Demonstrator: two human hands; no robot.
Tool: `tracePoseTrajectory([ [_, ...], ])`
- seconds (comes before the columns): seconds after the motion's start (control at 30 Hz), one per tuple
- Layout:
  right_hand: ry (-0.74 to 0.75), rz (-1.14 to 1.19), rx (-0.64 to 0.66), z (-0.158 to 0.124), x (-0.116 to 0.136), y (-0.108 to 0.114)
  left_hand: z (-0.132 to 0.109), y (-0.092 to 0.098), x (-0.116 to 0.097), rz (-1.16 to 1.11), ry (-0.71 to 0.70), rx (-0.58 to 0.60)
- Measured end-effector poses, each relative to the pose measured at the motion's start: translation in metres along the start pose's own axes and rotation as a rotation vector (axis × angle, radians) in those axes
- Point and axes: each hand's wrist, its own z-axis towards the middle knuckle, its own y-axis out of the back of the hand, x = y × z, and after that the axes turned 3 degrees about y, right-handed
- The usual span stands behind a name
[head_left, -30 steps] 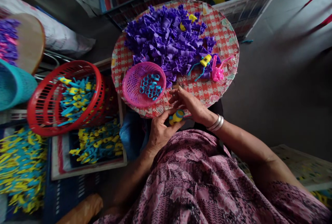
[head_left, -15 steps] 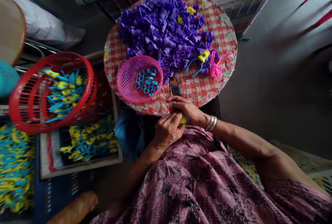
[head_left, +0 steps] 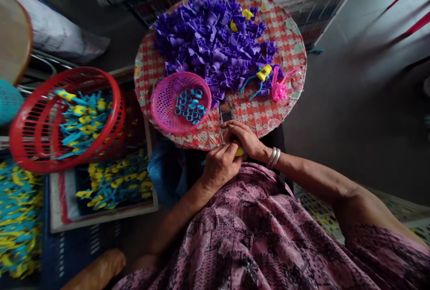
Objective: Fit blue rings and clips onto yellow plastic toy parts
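Both hands meet over my lap, just at the near edge of the round table. My left hand (head_left: 220,164) is closed round a small yellow plastic piece (head_left: 239,151), most of which the fingers hide. From the other side my right hand (head_left: 247,140) presses on the same piece with bent fingers. A speck of blue shows beside the left fingers. On the table, closest to the hands, stands a pink mesh basket (head_left: 163,117) with several small blue rings (head_left: 191,107). Behind it spreads a heap of purple plastic pieces (head_left: 215,48).
The table (head_left: 285,25) has a red checked cover. At its right lie a yellow piece with blue strands (head_left: 264,73) and a pink plastic bundle (head_left: 279,89). A tilted red basket (head_left: 32,115) of yellow-and-blue pieces stands left, above a box (head_left: 101,220) with more.
My hands have shifted slightly to the right. The right fingers have curled over the yellow piece, and less of it shows. Things on the table have stayed put.
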Motion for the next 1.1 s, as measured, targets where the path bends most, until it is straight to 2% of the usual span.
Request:
tracePoseTrajectory([
  [0.1, -0.069, 0.028, 0.052, 0.005, 0.011, -0.002, 0.003, 0.006, 0.000, -0.170, 0.143, -0.009],
  [0.23, -0.189, 0.228, 0.132, 0.005, 0.032, -0.010, 0.006, 0.027, -0.001, -0.528, 0.263, -0.011],
  [0.37, -0.156, 0.338, 0.152, -0.006, 0.039, -0.017, 0.004, 0.042, -0.001, -0.870, 0.403, 0.031],
  [0.53, -0.121, 0.344, 0.121, -0.014, 0.030, -0.017, 0.002, 0.037, 0.002, -1.175, 0.569, 0.047],
  [0.63, -0.101, 0.341, 0.120, -0.014, 0.026, -0.015, 0.002, 0.031, 0.003, -1.238, 0.600, 0.039],
  [0.8, -0.049, 0.339, 0.117, -0.012, 0.020, -0.012, 0.005, 0.029, -0.001, -1.216, 0.659, 0.026],
  [0.97, -0.069, 0.300, 0.108, -0.009, 0.013, -0.013, 0.009, 0.029, -0.006, -1.215, 0.718, 0.041],
  [1.1, -0.058, 0.236, 0.072, 0.001, -0.002, -0.004, 0.012, 0.020, 0.000, -1.332, 0.790, 0.008],
])
